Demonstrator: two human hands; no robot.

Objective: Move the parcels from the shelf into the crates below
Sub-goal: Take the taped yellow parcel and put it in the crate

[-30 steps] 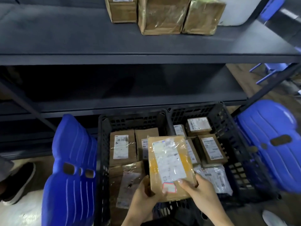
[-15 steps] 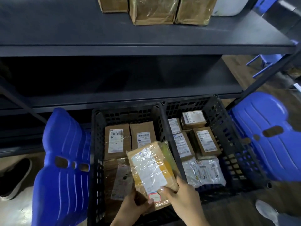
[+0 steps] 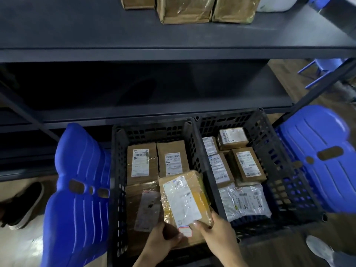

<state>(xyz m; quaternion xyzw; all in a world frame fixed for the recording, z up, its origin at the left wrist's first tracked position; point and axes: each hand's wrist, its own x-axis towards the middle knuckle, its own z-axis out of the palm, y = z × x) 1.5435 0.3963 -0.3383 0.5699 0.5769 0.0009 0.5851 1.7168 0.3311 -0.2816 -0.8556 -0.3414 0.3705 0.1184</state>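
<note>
A brown taped parcel (image 3: 185,201) with a white label is gripped at its near end by both hands. My left hand (image 3: 163,239) holds its lower left corner and my right hand (image 3: 215,230) its lower right edge. The parcel tilts down into the left black crate (image 3: 117,170), over a flat brown parcel (image 3: 142,205) and near two upright boxes (image 3: 156,160). The right black crate (image 3: 273,157) holds several labelled parcels and a clear bag (image 3: 244,201). Three brown parcels (image 3: 185,10) stand on the dark shelf (image 3: 96,31) above.
Blue plastic chairs flank the crates, one at the left (image 3: 77,189) and one at the right (image 3: 319,155). A lower dark shelf (image 3: 134,93) runs behind the crates. A black shoe (image 3: 21,205) is at the far left and a grey shoe (image 3: 323,249) at the lower right.
Both hands have carried the parcel left and down, from above the divide between the crates into the left crate.
</note>
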